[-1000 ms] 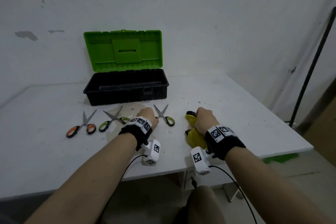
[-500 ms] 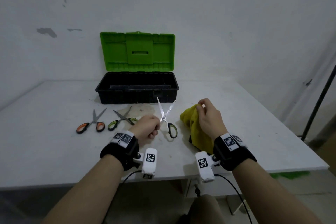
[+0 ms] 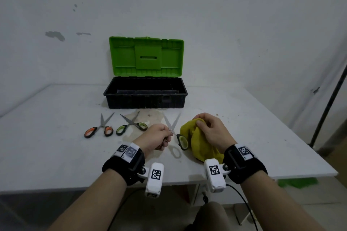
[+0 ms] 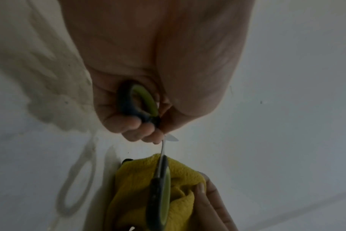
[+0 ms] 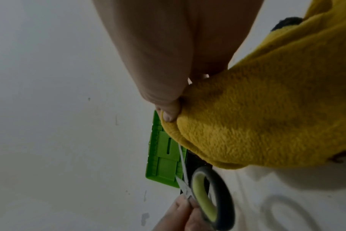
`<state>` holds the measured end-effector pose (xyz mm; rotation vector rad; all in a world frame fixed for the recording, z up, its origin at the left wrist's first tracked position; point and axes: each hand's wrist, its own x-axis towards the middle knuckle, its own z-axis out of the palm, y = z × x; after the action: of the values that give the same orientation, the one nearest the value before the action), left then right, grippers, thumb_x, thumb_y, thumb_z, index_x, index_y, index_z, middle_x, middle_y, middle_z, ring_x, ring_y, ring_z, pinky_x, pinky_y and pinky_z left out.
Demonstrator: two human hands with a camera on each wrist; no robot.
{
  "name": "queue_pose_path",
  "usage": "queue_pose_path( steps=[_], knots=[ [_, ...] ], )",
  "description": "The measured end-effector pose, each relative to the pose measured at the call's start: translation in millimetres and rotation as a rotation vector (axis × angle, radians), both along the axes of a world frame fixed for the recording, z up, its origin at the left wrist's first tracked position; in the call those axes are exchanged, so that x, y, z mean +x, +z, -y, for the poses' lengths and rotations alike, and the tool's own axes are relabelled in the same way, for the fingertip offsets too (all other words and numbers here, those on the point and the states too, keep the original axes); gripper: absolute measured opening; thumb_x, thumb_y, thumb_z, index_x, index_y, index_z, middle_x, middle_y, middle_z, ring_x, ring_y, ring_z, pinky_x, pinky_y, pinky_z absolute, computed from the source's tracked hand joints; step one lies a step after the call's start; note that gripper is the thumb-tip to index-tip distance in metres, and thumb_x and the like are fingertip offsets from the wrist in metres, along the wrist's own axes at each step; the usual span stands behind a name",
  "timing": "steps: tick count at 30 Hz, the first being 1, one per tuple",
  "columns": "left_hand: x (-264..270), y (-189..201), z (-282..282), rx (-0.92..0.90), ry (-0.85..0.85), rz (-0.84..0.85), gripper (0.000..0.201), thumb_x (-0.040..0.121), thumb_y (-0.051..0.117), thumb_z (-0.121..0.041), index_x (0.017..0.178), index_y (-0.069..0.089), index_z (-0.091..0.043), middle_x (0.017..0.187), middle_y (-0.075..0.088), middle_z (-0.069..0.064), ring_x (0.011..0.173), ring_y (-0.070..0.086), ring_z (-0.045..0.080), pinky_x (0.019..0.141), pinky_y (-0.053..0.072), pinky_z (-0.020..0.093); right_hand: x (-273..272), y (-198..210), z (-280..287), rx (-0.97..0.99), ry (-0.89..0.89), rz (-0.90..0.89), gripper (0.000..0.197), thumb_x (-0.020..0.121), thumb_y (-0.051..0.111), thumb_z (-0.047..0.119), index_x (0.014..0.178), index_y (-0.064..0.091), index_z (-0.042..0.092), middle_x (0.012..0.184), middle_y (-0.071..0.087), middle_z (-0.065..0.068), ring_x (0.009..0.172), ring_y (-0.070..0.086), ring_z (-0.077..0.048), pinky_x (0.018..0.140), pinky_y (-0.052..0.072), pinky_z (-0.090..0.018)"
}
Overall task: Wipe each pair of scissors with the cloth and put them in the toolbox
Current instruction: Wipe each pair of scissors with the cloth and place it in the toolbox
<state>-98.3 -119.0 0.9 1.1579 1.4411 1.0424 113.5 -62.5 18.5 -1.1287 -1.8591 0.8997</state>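
My left hand (image 3: 165, 137) grips a green-handled pair of scissors (image 3: 171, 124) by one handle loop (image 4: 136, 103), just above the white table (image 3: 56, 146). Its blades stand spread and point toward the toolbox. The other handle (image 3: 183, 141) hangs against the yellow cloth (image 3: 199, 144), which my right hand (image 3: 201, 122) pinches bunched between thumb and fingers (image 5: 168, 109). Two more pairs lie flat on the left: an orange-handled pair (image 3: 100, 129) and a green-handled pair (image 3: 131, 124). The black toolbox (image 3: 145, 99) stands behind them with its green lid (image 3: 146, 56) raised.
A stained patch on the table (image 3: 142, 118) lies in front of the toolbox. The wall stands right behind the box. A dark pole (image 3: 326, 107) leans at the far right, beyond the table's right edge. Bare table stretches left of the orange scissors.
Both hands rose from the table: the left lifted the scissors with blades spread, the right lifted the cloth. The cloth has since come up against the free handle.
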Motion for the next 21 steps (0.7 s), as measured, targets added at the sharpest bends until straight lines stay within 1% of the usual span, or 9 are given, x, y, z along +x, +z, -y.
queue_pose_path(
  steps=[3,5,8,10,12,14,17,19,21],
  knots=[
    [4,-2,-1,-0.019,-0.022,0.022,0.018,0.099,0.048,-0.012,0.085,0.058,-0.008,0.063,0.05,0.002,0.045,0.043,0.01,0.041,0.03,0.02,-1,-3,1,0.015,-0.011,0.015,0.012,0.099,0.049,0.025,0.096,0.059,0.03,0.068,0.053,0.008,0.059,0.048,-0.003,0.061,0.04,-0.02],
    [7,-6,-1,0.009,-0.045,-0.009,0.02,0.1,0.051,-0.018,0.085,0.059,-0.008,0.062,0.049,0.001,0.046,0.042,0.01,0.042,0.03,0.021,-2,-5,3,0.011,-0.007,0.03,0.006,0.1,0.047,0.029,0.101,0.053,0.032,0.064,0.042,0.005,0.052,0.039,-0.007,0.055,0.036,-0.022],
    [12,-13,-1,0.084,-0.05,-0.078,0.02,0.099,0.055,-0.018,0.082,0.057,-0.008,0.061,0.047,0.002,0.047,0.04,0.013,0.043,0.031,0.022,-3,-7,8,-0.048,0.003,0.045,0.004,0.1,0.045,0.033,0.101,0.047,0.029,0.067,0.045,0.0,0.057,0.041,-0.011,0.059,0.04,-0.028],
    [14,-17,-2,0.11,-0.04,-0.077,0.018,0.098,0.055,-0.017,0.083,0.056,-0.007,0.06,0.046,0.002,0.046,0.039,0.014,0.042,0.03,0.022,-4,-9,12,-0.123,-0.001,0.044,0.007,0.098,0.044,0.028,0.102,0.05,0.026,0.073,0.052,0.002,0.063,0.046,-0.012,0.062,0.041,-0.027],
    [14,-19,-3,0.122,-0.04,-0.083,0.018,0.098,0.056,-0.018,0.082,0.055,-0.008,0.058,0.045,-0.001,0.045,0.038,0.013,0.042,0.029,0.021,-4,-11,13,-0.132,0.008,0.045,0.011,0.095,0.046,0.022,0.102,0.054,0.027,0.085,0.061,0.002,0.073,0.053,-0.014,0.068,0.045,-0.028],
    [14,-21,-4,0.128,-0.038,-0.136,0.02,0.097,0.057,-0.021,0.08,0.055,-0.01,0.058,0.046,-0.003,0.044,0.039,0.011,0.042,0.028,0.019,-2,-12,13,-0.049,0.048,0.059,0.012,0.092,0.052,0.02,0.099,0.058,0.028,0.094,0.066,0.003,0.084,0.06,-0.014,0.076,0.049,-0.029],
    [16,-23,-5,0.138,-0.061,-0.173,0.022,0.097,0.058,-0.025,0.081,0.058,-0.01,0.059,0.049,-0.004,0.045,0.041,0.01,0.041,0.029,0.02,-4,-13,11,0.094,0.102,0.095,0.013,0.091,0.059,0.017,0.098,0.062,0.027,0.097,0.065,0.009,0.077,0.058,0.001,0.074,0.044,-0.018],
    [18,-23,-4,0.147,-0.072,-0.196,0.024,0.097,0.057,-0.026,0.084,0.059,-0.007,0.06,0.05,-0.005,0.044,0.043,0.008,0.041,0.031,0.021,-7,-14,10,0.191,0.064,0.138,0.014,0.089,0.064,0.02,0.1,0.06,0.029,0.094,0.063,0.01,0.077,0.056,0.0,0.073,0.044,-0.018],
    [20,-23,-3,0.156,-0.07,-0.199,0.024,0.098,0.056,-0.026,0.084,0.06,-0.007,0.059,0.051,-0.006,0.043,0.043,0.007,0.041,0.032,0.021,-11,-16,9,0.28,-0.007,0.163,0.014,0.087,0.069,0.021,0.097,0.062,0.027,0.09,0.064,0.008,0.082,0.058,-0.007,0.077,0.048,-0.024]
  ],
)
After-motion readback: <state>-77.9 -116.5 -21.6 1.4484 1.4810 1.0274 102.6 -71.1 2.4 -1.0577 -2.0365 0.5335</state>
